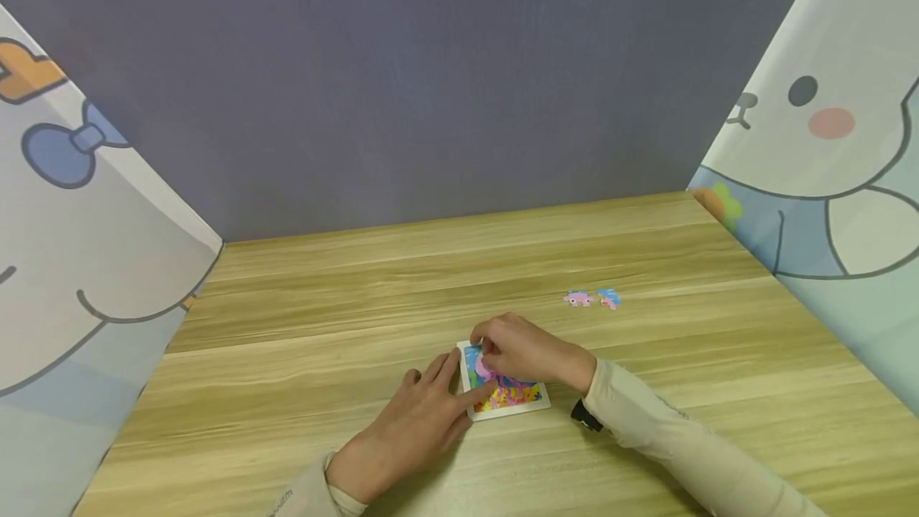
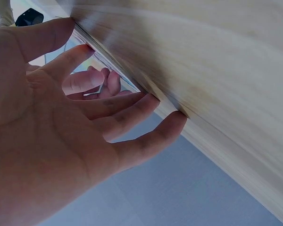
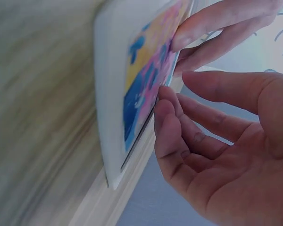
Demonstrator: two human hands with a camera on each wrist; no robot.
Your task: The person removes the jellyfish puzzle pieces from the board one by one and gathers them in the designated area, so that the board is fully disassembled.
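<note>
A small jigsaw puzzle in a white tray (image 1: 509, 413), with pink, blue and yellow printing, lies on the wooden table. My left hand (image 1: 420, 413) is spread along its left side, index finger reaching over the picture and thumb at the near left corner. In the left wrist view, the left fingers (image 2: 146, 146) look straight and apart. Over the upper part of the puzzle, my right hand (image 1: 527, 349) bends its fingertips down onto the picture. The right wrist view shows the right thumb (image 3: 221, 87) apart from the bent fingers, nothing visible between them.
Two loose jigsaw pieces, one pink with eyes (image 1: 577, 299) and one blue and pink (image 1: 609, 298), lie beyond the tray to the right. A black object (image 1: 586, 416) sits under the right wrist. A grey wall (image 1: 445, 86) and printed side panels (image 1: 826, 182) border the table.
</note>
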